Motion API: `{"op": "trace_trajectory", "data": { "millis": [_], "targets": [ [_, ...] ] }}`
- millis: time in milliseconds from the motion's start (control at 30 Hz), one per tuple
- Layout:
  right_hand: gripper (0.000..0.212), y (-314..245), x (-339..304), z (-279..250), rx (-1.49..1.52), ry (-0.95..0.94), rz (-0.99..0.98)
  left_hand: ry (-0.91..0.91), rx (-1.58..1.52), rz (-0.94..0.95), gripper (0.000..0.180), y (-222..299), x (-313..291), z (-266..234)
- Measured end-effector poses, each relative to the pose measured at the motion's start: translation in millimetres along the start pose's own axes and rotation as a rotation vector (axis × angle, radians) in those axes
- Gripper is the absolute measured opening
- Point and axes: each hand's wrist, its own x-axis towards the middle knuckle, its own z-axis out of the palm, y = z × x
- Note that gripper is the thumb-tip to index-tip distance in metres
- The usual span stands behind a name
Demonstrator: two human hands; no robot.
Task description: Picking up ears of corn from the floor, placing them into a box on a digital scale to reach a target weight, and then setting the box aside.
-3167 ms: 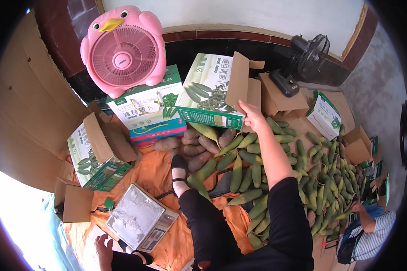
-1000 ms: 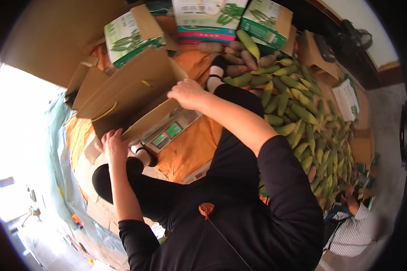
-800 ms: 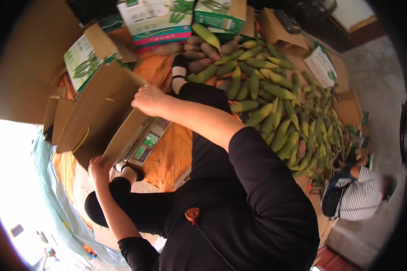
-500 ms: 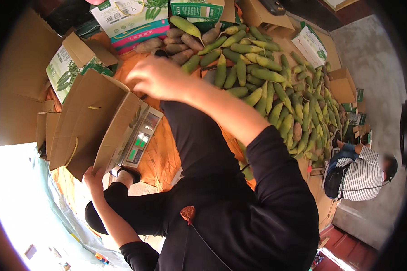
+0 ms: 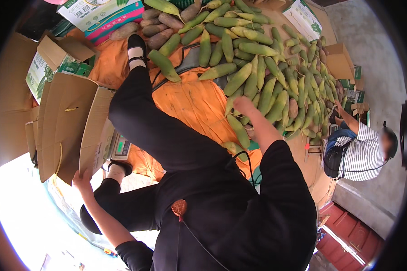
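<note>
An open cardboard box (image 5: pixel 61 122) stands tilted at the left, its brown inside facing me. My left hand (image 5: pixel 81 181) grips the box's near lower edge, fingers closed on the cardboard. My right hand (image 5: pixel 244 106) is at the near edge of a large heap of green radishes (image 5: pixel 267 74). Its fingers look curled, but whatever they may hold is hidden. One green radish (image 5: pixel 238 130) lies just below that hand. Behind the box a weighing scale (image 5: pixel 120 147) with a lit green display shows in part, next to my knee.
An orange cloth (image 5: pixel 190 106) spreads under my outstretched leg. Printed cartons (image 5: pixel 106 20) stand at the far left, near several reddish-brown roots (image 5: pixel 151 29). A smaller open carton (image 5: pixel 59 58) sits beyond the box. At the right, a person in a striped shirt (image 5: pixel 359 149) bends by the heap.
My right hand has moved from above the box rightward to the radish heap. The left hand stays on the box edge. The view has shifted, and my foot now shows.
</note>
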Motion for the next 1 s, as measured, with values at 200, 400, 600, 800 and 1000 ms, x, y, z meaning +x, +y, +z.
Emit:
{"op": "trace_trajectory", "data": {
  "millis": [200,400,600,800,1000],
  "targets": [
    [0.021,50,-45,103,-0.151,-0.158,-0.131,-0.045,-0.034,-0.025,0.022,6,4,5],
    [0.022,47,-47,113,0.306,0.095,0.427,-0.054,-0.001,-0.044,0.023,-4,8,4],
    [0.025,26,-30,102,0.369,0.144,0.380,-0.045,-0.045,-0.057,0.024,0,4,0],
    [0.040,45,-22,123,0.379,0.045,0.555,-0.033,-0.058,-0.070,0.024,-11,9,13],
    [0.031,32,-13,113,0.353,-0.006,0.588,-0.013,-0.038,-0.104,0.023,-6,2,2]
  ]
}}
